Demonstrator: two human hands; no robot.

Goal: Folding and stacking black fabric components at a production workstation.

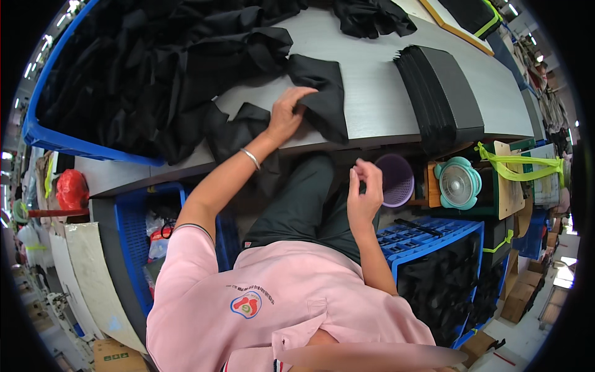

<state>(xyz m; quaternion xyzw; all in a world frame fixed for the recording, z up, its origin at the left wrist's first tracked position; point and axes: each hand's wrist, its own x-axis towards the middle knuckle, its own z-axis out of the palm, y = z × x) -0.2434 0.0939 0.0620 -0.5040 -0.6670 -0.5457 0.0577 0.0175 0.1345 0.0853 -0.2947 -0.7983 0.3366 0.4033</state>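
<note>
My left hand (pixel 288 118), with a silver bangle at the wrist, is closed on the edge of a black fabric piece (pixel 325 93) at the table's near edge. The fingertips are partly hidden by the cloth. My right hand (pixel 365 192) hangs in the air above my lap, short of the table edge. Its fingers are loosely bent and apart, and nothing shows in them. To the left, a large heap of black fabric (pixel 155 80) spills out of a blue crate (pixel 80 149). On the table's right side stands a neat stack of black fabric pieces (pixel 443 93).
More black cloth (pixel 372 17) lies at the far side of the grey table (pixel 372 68). Below the table's right part are a purple basket (pixel 396 180), a teal fan (pixel 458 183) and a blue crate (pixel 434 232) of black cloth. Another blue crate (pixel 133 235) stands left.
</note>
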